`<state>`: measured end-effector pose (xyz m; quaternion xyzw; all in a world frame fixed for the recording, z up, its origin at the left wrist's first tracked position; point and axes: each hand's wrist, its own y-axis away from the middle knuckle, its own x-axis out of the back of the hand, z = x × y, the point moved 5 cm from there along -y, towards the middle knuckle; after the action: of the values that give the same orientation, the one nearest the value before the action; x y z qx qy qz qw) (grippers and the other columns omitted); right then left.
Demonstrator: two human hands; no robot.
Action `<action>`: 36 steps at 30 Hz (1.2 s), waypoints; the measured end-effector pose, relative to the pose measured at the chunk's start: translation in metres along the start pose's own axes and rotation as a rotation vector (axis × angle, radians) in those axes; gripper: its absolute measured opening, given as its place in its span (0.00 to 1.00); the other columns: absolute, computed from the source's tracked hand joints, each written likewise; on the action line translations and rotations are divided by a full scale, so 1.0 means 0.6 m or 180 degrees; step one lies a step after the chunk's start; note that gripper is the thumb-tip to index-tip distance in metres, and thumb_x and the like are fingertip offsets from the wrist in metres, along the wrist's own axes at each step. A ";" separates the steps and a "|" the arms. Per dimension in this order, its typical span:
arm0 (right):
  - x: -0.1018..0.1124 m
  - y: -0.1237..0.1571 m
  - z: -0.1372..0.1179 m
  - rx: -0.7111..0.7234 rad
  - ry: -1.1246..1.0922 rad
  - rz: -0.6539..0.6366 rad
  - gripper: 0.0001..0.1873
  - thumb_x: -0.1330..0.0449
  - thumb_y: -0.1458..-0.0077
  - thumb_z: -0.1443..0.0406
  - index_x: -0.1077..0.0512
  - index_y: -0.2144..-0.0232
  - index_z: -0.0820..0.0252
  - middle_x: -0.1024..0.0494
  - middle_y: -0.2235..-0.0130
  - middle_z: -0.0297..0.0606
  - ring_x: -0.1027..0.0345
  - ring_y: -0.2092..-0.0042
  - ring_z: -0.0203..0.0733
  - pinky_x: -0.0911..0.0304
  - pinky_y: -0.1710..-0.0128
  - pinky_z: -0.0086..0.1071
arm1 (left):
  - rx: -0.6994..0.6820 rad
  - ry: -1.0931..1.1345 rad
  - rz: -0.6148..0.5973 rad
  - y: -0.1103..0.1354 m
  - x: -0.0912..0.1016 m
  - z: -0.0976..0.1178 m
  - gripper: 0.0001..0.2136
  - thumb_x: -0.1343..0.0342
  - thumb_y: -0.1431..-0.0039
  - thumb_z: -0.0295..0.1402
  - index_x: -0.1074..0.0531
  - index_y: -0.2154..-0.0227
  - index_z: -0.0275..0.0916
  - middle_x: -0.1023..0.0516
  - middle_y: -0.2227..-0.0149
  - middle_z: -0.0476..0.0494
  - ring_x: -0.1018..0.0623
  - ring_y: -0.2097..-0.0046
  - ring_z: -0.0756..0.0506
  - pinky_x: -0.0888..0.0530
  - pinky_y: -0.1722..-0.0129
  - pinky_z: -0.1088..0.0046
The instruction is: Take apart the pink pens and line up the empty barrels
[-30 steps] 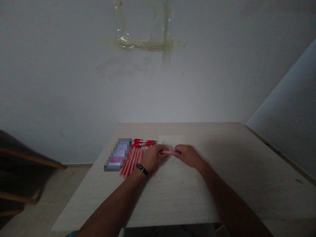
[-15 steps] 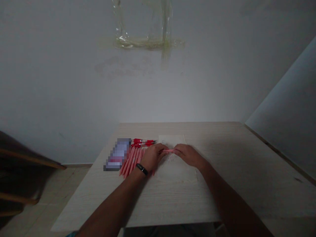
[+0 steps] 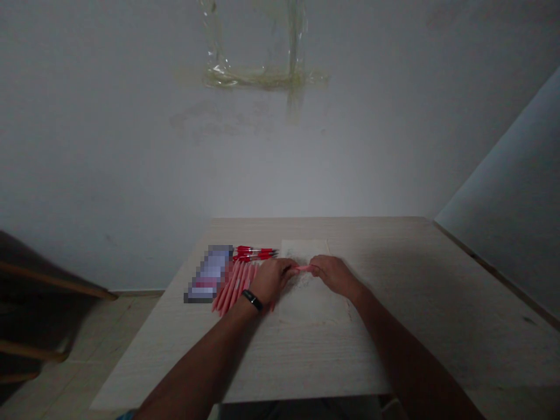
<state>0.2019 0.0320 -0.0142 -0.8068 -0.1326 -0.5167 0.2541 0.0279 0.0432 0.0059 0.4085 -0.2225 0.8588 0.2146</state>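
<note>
Pinching a slim pink stick [image 3: 305, 268] between bare left hand [image 3: 270, 279] and bare right hand [image 3: 333, 274], just over some smudgy, rectangular white paper [image 3: 312, 308] on pale, streaky wood-grain tabletop [image 3: 297, 361].

Yellowed tape [image 3: 254, 79] clings to the wall [image 3: 371, 128], and wooden bars [image 3: 52, 279] border the tiled floor [image 3: 109, 338].

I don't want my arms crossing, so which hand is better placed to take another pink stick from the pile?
Probably your left hand: it is by the pink pile, while your right hand is farther off. Both hold one pink stick, so the left would need to let go first.
</note>
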 end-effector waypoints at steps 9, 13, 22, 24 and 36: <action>0.008 0.000 -0.006 -0.0089 -0.0152 0.0102 0.24 0.55 0.32 0.50 0.29 0.68 0.59 0.25 0.67 0.36 0.34 0.65 0.39 0.45 0.65 0.30 | 0.0071 0.0220 0.0041 -0.002 0.003 0.000 0.13 0.47 0.37 0.40 0.21 0.65 0.40 0.20 0.70 0.43 0.25 0.69 0.45 0.37 0.69 0.74; 0.018 0.001 -0.009 -0.0074 -0.0388 0.0140 0.22 0.55 0.31 0.54 0.28 0.66 0.59 0.25 0.65 0.37 0.33 0.63 0.38 0.44 0.63 0.30 | 0.0062 0.0361 0.0238 -0.002 0.005 0.004 0.11 0.45 0.38 0.41 0.21 0.64 0.40 0.20 0.69 0.43 0.25 0.68 0.45 0.35 0.69 0.73; 0.018 0.000 0.001 -0.0111 -0.0423 0.0187 0.16 0.50 0.32 0.59 0.27 0.66 0.60 0.25 0.64 0.38 0.33 0.62 0.39 0.42 0.60 0.30 | 0.0007 0.0310 0.0226 0.000 0.003 0.000 0.04 0.43 0.42 0.32 0.25 0.66 0.39 0.23 0.65 0.44 0.26 0.65 0.46 0.34 0.67 0.73; 0.016 0.000 0.002 -0.0115 -0.0437 0.0195 0.15 0.49 0.32 0.59 0.27 0.65 0.60 0.24 0.64 0.38 0.33 0.62 0.39 0.41 0.60 0.30 | -0.0007 0.0272 0.0216 0.000 0.004 0.000 0.04 0.42 0.41 0.33 0.25 0.66 0.39 0.23 0.65 0.44 0.26 0.65 0.46 0.34 0.67 0.73; 0.020 0.003 0.003 -0.0096 -0.0530 0.0207 0.13 0.45 0.35 0.57 0.26 0.64 0.59 0.25 0.64 0.38 0.33 0.62 0.38 0.42 0.61 0.30 | -0.0085 0.0167 0.0034 -0.003 0.004 0.002 0.09 0.44 0.38 0.38 0.23 0.65 0.38 0.22 0.66 0.42 0.26 0.67 0.46 0.35 0.66 0.72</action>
<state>0.2089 0.0309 -0.0045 -0.8546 -0.1192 -0.4412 0.2467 0.0281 0.0446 0.0088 0.3817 -0.2304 0.8674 0.2211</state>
